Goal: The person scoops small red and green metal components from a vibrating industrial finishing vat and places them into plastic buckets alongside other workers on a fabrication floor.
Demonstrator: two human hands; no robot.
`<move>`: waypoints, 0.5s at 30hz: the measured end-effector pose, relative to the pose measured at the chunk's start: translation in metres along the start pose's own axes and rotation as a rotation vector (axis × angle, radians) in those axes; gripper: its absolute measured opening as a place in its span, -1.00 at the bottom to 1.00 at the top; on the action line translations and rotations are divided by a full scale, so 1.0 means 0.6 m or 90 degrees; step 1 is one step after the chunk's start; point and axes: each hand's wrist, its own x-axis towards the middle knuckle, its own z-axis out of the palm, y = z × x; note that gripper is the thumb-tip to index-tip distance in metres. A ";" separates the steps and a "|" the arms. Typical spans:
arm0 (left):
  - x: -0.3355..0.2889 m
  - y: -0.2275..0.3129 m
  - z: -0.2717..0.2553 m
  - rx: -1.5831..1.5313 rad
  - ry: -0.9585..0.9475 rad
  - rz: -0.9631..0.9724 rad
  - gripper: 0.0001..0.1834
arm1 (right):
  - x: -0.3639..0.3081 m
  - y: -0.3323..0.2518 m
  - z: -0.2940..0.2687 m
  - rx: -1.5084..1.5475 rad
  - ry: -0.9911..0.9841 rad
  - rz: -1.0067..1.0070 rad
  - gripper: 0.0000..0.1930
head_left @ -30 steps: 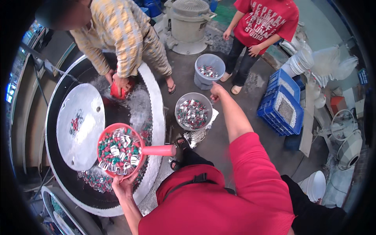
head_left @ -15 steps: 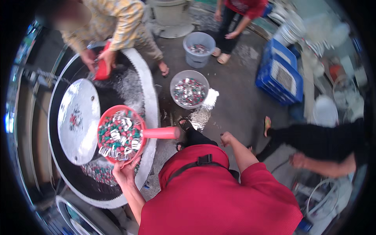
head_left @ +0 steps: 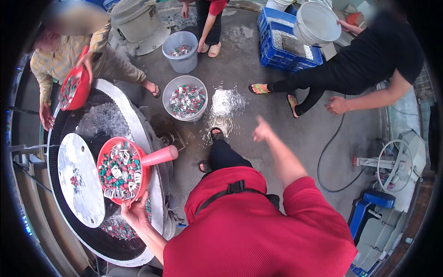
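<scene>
My left hand [head_left: 135,213] grips the lower rim of a red plastic dipper [head_left: 147,171], whose thick handle points right. Small red and green pieces mixed with silvery metal parts fill it. The dipper is over the right side of a big round tub [head_left: 121,102] with a pale rim and dark inner wall. Inside the tub are an oval metal plate [head_left: 76,203], water and more of the same pieces. My right hand [head_left: 263,130] hangs over the wet floor with a finger stretched out and nothing in it; its other fingers look curled.
A whitish bucket [head_left: 191,118] of mixed pieces and a grey bucket [head_left: 181,65] stand ahead. Blue crates [head_left: 277,57] are far right. One co-worker holds another red dipper [head_left: 83,94], another a white bucket [head_left: 307,27]; a third stands beyond. A hose [head_left: 320,171] crosses the floor.
The view has shifted. My right hand has reached forward and stretched a finger out. The left co-worker has raised a dipper out of the tub; the right one now holds a bucket.
</scene>
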 end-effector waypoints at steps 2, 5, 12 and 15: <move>-0.003 0.002 0.003 -0.006 -0.004 -0.010 -0.38 | 0.063 -0.076 -0.103 0.065 0.135 -0.085 -0.38; -0.002 0.006 -0.004 -0.004 -0.002 0.005 -0.38 | 0.034 -0.300 -0.254 -0.201 0.515 -0.321 -0.27; 0.002 -0.007 0.018 -0.011 0.039 0.025 -0.63 | 0.115 -0.453 -0.361 -0.397 -0.064 0.118 -0.71; 0.006 -0.013 0.019 -0.023 0.037 0.034 -0.64 | 0.197 -0.340 -0.324 -0.377 -0.250 -0.133 -0.73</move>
